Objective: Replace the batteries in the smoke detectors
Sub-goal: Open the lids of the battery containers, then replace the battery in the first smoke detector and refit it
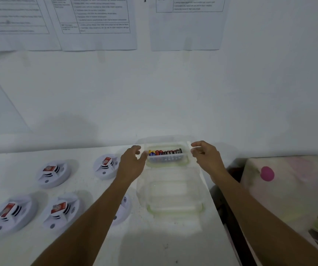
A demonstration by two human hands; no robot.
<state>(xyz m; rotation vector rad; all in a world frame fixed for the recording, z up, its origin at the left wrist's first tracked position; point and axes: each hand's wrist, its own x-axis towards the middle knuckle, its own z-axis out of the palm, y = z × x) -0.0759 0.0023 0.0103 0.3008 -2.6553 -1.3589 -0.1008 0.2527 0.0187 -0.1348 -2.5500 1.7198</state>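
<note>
A white table [77, 246] stands against a white wall hung with printed sheets [96, 22]. From its nine o'clock side lie five round detectors, the leftmost [13, 214] and its neighbours face up, each with a red battery across the middle; one is half hidden under the left forearm. The left hand [132, 164] is spread open, fingertips at the left end of a small white tray [165, 157]. The tray's long axis runs nine to three, its batteries [164, 152] side by side, ends toward twelve. It sits in a clear tub [150, 164], another tub [173, 198] at six. The right hand [205, 156] is half curled, empty, beside the right end. The tray looks light, stiff, tippable; both short ends seem the best hold
</note>
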